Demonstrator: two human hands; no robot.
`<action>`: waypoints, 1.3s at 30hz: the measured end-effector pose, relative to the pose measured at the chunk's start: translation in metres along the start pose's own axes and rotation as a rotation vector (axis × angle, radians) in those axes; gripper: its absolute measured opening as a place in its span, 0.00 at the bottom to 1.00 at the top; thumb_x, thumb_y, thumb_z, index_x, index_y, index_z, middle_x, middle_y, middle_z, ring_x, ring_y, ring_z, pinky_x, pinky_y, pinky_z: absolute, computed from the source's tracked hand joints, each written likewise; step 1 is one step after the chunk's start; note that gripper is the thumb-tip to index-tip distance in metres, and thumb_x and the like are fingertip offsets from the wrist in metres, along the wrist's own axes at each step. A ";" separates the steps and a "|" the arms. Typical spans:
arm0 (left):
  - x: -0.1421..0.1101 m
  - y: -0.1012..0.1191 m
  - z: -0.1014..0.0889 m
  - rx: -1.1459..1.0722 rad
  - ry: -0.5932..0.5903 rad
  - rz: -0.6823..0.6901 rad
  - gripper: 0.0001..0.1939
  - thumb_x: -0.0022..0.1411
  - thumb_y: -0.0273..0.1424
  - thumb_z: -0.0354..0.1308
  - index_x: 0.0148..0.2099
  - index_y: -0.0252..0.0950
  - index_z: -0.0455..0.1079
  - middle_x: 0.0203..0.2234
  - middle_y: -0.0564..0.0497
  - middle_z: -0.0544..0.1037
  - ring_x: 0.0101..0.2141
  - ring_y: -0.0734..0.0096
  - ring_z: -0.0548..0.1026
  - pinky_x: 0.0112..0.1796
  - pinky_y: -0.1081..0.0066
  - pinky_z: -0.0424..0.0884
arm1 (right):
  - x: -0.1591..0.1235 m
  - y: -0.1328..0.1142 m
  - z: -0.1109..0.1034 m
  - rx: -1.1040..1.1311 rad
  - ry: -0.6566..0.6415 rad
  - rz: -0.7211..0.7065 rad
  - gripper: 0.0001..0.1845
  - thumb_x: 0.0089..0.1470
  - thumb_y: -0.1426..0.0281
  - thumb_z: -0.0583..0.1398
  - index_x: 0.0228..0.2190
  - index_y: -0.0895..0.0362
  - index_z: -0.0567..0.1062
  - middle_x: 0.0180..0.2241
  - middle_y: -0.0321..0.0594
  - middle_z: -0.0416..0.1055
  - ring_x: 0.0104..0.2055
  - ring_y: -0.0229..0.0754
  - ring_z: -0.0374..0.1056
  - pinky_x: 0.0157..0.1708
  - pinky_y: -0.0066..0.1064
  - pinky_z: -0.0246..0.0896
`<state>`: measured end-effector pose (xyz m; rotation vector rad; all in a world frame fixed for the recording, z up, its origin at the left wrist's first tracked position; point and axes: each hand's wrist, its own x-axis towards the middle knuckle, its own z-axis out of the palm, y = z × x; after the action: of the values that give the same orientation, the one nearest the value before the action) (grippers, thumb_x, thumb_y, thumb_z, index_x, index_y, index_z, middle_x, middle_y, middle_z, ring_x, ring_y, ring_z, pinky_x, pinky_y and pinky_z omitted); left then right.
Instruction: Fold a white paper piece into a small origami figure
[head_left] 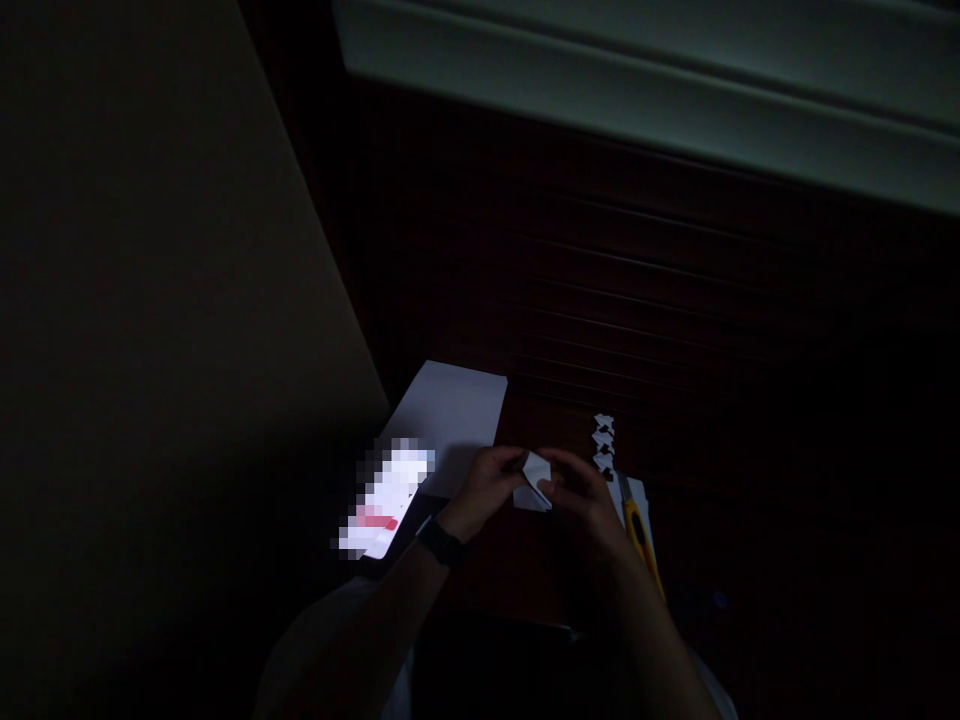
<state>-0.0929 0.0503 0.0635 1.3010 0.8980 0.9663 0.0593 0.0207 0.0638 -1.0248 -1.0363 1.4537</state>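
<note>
The scene is very dark. Both my hands meet over a dark wooden table and pinch a small folded piece of white paper. My left hand, with a dark watch on its wrist, grips the paper's left side. My right hand grips its right side, fingers closed. A row of three small folded white paper shapes lies just beyond my right hand.
A white sheet of paper lies left of my hands, with a blurred white and red item beside it. A yellow utility knife rests on a pale slip by my right forearm. A pale wall stands at left, a light ledge above.
</note>
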 end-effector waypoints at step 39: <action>0.005 -0.011 0.002 -0.009 -0.056 0.142 0.19 0.54 0.32 0.57 0.49 0.34 0.64 0.44 0.44 0.71 0.43 0.64 0.69 0.42 0.67 0.65 | 0.012 0.019 -0.016 -0.142 0.194 -0.117 0.15 0.43 0.67 0.63 0.37 0.53 0.72 0.33 0.38 0.71 0.35 0.42 0.67 0.36 0.34 0.60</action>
<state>-0.0888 0.0541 0.0525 1.3915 0.7655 1.0380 0.0688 0.0321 0.0407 -1.1616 -1.0510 1.1748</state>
